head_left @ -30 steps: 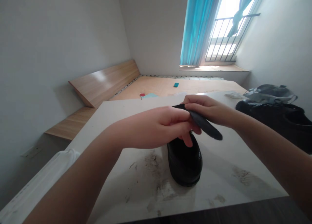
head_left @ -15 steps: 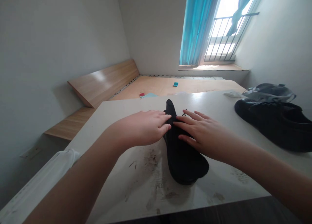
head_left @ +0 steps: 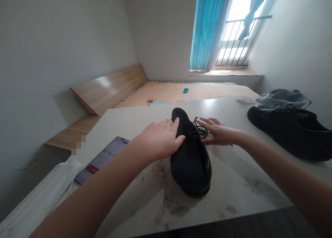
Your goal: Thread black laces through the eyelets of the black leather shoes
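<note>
Your left grip [head_left: 160,140] lies open and flat across the upper of a black leather lace-up shoe [head_left: 190,165], its fingers spread and pressing down near the collar without closing around anything. Your right grip [head_left: 220,132] is open too, its fingers extended and holding nothing, with the fingertips [head_left: 200,120] just beside the shoe's black laces [head_left: 201,130]. I can't tell whether they are touching.

The shoe sits on its sole in the middle of the worktop [head_left: 124,122], toe pointing toward you, between your two grips and beside a patch of dark scuffs and stains. As for progress, the laces lie in a loose, untied coil at the shoe's far right side, and no finished bow shows. Your left grip hides part of the lacing, so you can't confirm how the eyelets are threaded.

A second black shoe [head_left: 287,134] lies at the right end of the worktop, with a translucent plastic bag [head_left: 284,99] just behind it. At the left edge, a smartphone [head_left: 102,158] shows a running timer, partly covered by your left forearm, with a white cloth [head_left: 36,200] just beside it.
</note>
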